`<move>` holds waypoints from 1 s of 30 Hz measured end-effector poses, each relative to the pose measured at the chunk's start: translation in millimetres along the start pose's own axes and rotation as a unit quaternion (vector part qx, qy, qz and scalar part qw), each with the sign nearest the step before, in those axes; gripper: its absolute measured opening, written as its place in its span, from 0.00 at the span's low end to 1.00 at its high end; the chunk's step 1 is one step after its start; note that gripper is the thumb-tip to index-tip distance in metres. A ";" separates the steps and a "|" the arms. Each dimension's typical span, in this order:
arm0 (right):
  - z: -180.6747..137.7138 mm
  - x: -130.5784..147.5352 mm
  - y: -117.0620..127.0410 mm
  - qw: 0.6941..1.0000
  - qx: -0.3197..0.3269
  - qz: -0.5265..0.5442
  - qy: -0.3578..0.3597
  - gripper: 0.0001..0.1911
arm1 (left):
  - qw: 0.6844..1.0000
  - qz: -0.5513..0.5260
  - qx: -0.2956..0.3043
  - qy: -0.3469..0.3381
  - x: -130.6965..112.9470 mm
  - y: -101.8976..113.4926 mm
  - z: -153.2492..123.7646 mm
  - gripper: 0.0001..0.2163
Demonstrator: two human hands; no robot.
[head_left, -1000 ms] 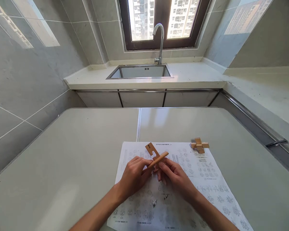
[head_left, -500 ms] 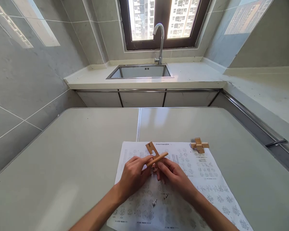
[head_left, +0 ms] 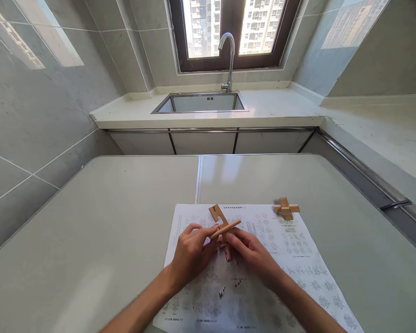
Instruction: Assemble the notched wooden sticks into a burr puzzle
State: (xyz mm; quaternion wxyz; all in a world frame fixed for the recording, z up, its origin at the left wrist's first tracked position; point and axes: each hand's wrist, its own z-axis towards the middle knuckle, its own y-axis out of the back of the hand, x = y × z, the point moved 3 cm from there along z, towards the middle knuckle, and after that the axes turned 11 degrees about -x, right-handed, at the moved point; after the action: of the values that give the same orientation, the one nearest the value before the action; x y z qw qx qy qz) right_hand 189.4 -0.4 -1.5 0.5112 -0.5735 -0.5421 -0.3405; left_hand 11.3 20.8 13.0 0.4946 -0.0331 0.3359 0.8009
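Two flat wooden puzzle pieces (head_left: 222,221) are crossed into each other, held above a printed paper sheet (head_left: 291,259). My left hand (head_left: 191,252) pinches them from the left with thumb and fingers closed on the wood. From the right, my right hand (head_left: 250,252) grips the same pieces, its fingers curled under them. One piece stands tilted up with a notch and a dark mark near its top; the other lies across it. An assembled wooden cross puzzle (head_left: 286,208) rests on the sheet's far right corner, apart from both hands.
The sheet lies on a pale grey table (head_left: 107,222) with a seam down its middle. Beyond it runs a white counter (head_left: 280,108) with a steel sink (head_left: 199,102) and tap (head_left: 228,60) under a window. Grey tiled walls stand left and right.
The hands and the crossed pieces have barely shifted; the crosswise piece sits a little lower in the grip. The view has tipped slightly.
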 end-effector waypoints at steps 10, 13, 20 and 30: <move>-0.8 -0.6 0.7 1.000 -0.014 0.011 -0.012 0.26 | 1.000 0.009 0.006 0.001 -2.4 -2.3 -2.5 0.16; -1.1 -2.7 -0.7 0.999 -0.018 0.025 -0.023 0.26 | 1.000 0.012 0.001 0.008 -5.2 -2.5 -2.4 0.16; -1.9 -5.4 -0.3 0.999 -0.028 0.028 -0.013 0.26 | 1.000 0.017 -0.004 0.011 -8.0 0.0 0.2 0.15; -2.3 -1.8 2.9 1.000 0.007 0.000 -0.012 0.24 | 1.000 -0.018 0.009 0.012 -3.7 0.4 1.8 0.15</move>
State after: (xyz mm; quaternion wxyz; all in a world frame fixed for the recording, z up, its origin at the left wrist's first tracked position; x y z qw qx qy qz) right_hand 192.2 -2.8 -3.3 0.5085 -0.5738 -0.5505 -0.3304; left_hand 13.3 18.8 16.0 0.5053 -0.0443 0.3488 0.7881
